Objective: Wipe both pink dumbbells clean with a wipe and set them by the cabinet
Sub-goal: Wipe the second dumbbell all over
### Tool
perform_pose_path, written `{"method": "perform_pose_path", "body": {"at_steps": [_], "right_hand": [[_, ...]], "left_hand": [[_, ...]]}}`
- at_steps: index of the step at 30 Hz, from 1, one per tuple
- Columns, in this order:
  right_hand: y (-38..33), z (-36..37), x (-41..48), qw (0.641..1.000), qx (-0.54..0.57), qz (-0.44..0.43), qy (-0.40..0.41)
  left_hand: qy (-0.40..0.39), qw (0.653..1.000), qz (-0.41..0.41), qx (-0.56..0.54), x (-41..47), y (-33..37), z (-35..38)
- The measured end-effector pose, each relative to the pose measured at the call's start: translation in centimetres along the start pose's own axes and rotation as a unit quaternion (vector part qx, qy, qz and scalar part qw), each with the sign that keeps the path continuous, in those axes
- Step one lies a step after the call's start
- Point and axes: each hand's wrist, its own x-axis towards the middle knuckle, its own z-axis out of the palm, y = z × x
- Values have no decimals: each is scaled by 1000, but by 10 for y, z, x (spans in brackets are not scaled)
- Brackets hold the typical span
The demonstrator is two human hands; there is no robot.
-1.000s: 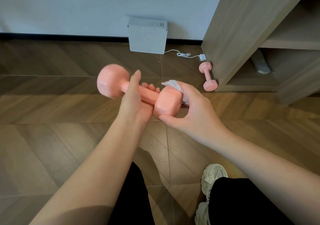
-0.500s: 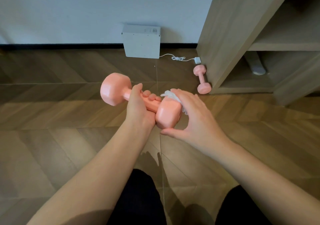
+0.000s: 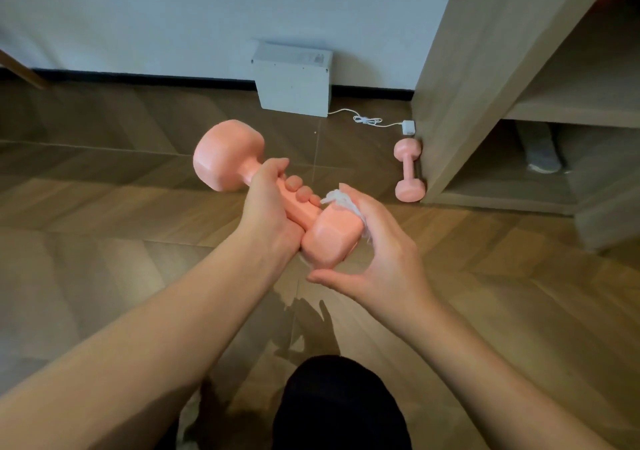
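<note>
**One dumbbell at the cabinet, the other mid-wipe**

Nearest the camera, a knee in black cloth (image 3: 336, 404) sits low in the view over the brown wood-pattern floor (image 3: 104, 241). Just beyond it, the person's left grip (image 3: 270, 207) is wrapped tight round the handle of a pink block-ended dumbbell (image 3: 227, 155). It holds the dumbbell clear of the floor, one head out to the far left and the other toward the right arm. The right grip (image 3: 377, 252) cups that nearer head. Its fingers are bent over a crumpled white wipe (image 3: 341, 200) pressed to the head's far side, and the thumb stands apart underneath. This looks like cleaning in progress; how much of this dumbbell is done cannot be told.

Farther off, a second pink dumbbell (image 3: 408, 169) lies on the floor, touching the side panel of the light wooden cabinet (image 3: 460, 86). It appears to be placed already. Behind it, a white box (image 3: 294, 86) stands against the wall, with a thin white cable (image 3: 370, 121) running toward the cabinet.

What seems left is to finish the wiping, then set this dumbbell down beside its twin.
</note>
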Motion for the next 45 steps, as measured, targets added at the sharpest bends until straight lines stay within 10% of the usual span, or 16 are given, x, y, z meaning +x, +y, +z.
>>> {"method": "perform_pose_path", "body": {"at_steps": [6,12,18,24,45], "right_hand": [[-7,27,12,982,-36,-132,129],[-9,21,42,998,-63,2,4],[-13,61,21,988,-108,5,109],[-19,72,32,990,-75,113,-25],[-26,80,19,993,11,119,26]], "left_hand": [[-13,999,40,0,14,23,2],[-59,997,43,-27,38,27,-2],[-86,994,62,-31,55,29,-27],[-85,985,145,-28,60,21,-59],[-172,976,130,-17,60,24,-78]]}}
